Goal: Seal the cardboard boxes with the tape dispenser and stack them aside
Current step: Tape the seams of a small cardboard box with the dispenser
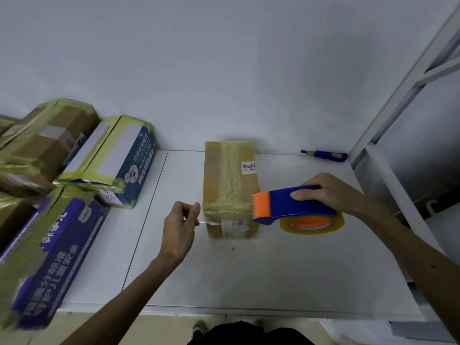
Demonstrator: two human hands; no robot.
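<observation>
Right now I'm running a band of tape round the near end of the cardboard box [230, 175], which is sitting mid-table [249, 275]. My left hand [179, 225] is pinching the loose tape end [208, 222] just beside the box's left edge, and my right hand [333, 192] is gripping the tape dispenser [286, 202] against its right side. Next, I'm judging, comes pressing the tape down and tearing it off, then moving the box to the sealed boxes [74, 170] at left.
</observation>
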